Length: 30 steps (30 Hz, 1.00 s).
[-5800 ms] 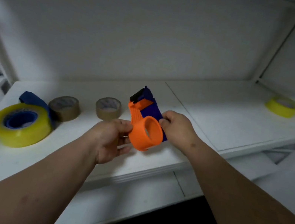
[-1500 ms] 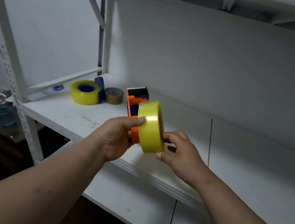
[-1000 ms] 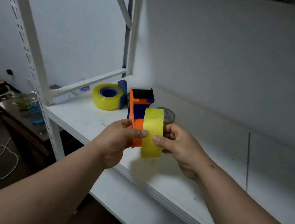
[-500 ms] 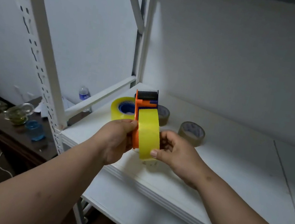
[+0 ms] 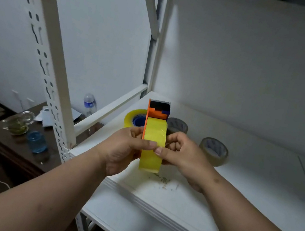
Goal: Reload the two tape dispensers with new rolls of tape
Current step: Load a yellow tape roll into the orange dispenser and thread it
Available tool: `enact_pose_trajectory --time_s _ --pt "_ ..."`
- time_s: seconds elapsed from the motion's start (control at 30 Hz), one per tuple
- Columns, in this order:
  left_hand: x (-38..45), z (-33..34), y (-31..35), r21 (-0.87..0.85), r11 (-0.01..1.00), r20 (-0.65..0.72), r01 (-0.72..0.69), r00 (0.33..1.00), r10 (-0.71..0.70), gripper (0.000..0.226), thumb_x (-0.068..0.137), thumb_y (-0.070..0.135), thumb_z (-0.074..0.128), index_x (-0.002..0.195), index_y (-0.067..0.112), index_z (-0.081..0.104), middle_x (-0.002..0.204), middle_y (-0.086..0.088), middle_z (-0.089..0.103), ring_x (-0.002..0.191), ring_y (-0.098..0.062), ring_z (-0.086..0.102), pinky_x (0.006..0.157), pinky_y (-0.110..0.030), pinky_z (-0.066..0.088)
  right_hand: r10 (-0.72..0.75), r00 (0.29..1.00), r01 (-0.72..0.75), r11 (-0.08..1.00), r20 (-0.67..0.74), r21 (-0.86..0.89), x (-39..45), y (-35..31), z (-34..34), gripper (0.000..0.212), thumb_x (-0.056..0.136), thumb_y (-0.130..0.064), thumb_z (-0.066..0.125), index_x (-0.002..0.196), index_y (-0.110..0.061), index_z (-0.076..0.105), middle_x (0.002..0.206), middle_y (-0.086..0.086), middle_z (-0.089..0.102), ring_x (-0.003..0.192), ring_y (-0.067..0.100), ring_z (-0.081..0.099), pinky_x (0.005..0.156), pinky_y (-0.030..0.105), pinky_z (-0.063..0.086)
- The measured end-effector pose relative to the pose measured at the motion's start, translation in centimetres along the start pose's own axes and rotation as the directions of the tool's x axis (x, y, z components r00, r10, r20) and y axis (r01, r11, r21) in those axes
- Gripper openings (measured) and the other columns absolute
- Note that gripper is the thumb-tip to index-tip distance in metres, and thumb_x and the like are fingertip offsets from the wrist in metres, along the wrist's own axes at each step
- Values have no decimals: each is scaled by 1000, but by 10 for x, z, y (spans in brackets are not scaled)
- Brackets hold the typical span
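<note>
I hold an orange and blue tape dispenser [image 5: 157, 109] upright above the white shelf [image 5: 237, 182]. A yellow tape roll [image 5: 154, 135] sits on its hub, edge toward me. My left hand [image 5: 122, 148] grips the dispenser's left side, thumb on the roll's rim. My right hand [image 5: 183, 156] holds the roll from the right, thumb tip pressed on the tape surface next to the left thumb. Behind them stands a second yellow roll on a blue dispenser [image 5: 134, 117], partly hidden.
Two brownish tape rolls [image 5: 177, 125] [image 5: 214, 151] lie on the shelf at the back. A white perforated shelf post [image 5: 51, 86] stands to the left. Beyond it a dark low table [image 5: 13, 144] carries a glass teapot [image 5: 17, 122], a blue bottle [image 5: 37, 141] and cables.
The view has swung left and closer. The yellow roll now sits square on the dispenser, and both thumbs have come together on its outer surface.
</note>
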State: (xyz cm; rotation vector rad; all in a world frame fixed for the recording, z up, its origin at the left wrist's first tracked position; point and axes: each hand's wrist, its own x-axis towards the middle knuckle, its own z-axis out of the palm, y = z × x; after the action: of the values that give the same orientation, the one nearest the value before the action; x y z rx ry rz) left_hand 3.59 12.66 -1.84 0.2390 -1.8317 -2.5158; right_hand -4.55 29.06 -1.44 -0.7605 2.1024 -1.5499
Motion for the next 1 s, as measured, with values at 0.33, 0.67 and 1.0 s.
enact_pose_trajectory --time_s 0.33,0.67,1.0 --pt "18 6 -2 63 997 -90 -32 995 38 46 83 22 69 123 -2 62 123 -26 66 120 -47 58 109 -60 37 105 994 -106 992 8 69 27 -9 -19 35 83 -45 64 92 -11 58 87 7 73 77 19 71 68 35 55" --pt "23 -4 10 95 995 15 -1 1000 0 45 95 33 56 120 -4 64 118 -26 68 110 -42 64 101 -50 46 6 909 -33 998 -417 -56 37 -21 0 27 72 -40 73 77 -17 58 74 3 68 67 19 67 66 39 57" --pt "9 -33 7 167 985 71 28 997 -40 79 77 64 63 108 -9 62 95 -17 61 86 -30 54 80 -43 43 -51 755 -81 982 -654 -171 17 -28 47 18 75 -18 73 62 -22 62 60 -10 57 61 11 55 64 34 49"
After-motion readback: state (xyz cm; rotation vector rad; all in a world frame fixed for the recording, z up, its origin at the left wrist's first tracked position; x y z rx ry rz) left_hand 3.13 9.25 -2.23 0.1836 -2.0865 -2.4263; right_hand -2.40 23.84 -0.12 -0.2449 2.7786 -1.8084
